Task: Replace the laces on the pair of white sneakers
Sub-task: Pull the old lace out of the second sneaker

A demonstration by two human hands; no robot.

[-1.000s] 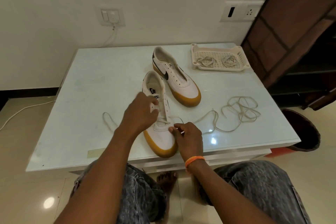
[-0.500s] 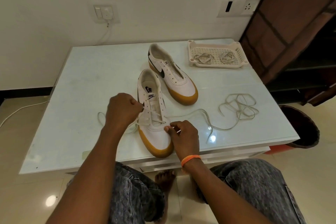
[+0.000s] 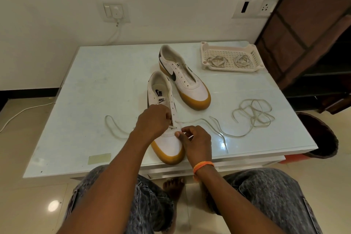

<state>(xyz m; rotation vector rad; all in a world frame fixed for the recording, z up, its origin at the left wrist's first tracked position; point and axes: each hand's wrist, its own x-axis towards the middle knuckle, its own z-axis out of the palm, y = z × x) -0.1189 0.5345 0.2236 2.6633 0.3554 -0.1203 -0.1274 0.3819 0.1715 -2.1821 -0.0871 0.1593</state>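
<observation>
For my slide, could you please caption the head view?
Both hands, left and right, thread a lace through the near sneaker on a table.

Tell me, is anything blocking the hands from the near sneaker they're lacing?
Nothing visible does. The left hand and right hand are already on the near sneaker, each pinching its lace. The other sneaker sits apart behind.

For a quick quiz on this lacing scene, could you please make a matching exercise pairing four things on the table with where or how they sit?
Things:
1. near sneaker
2. far sneaker
3. tray
4. loose lace

States:
A. holds two lace bundles
B. empty eyelets, untouched
C. tangled on the table, right side
D. being laced by both hands

Pairs: 1-D, 2-B, 3-A, 4-C
</observation>
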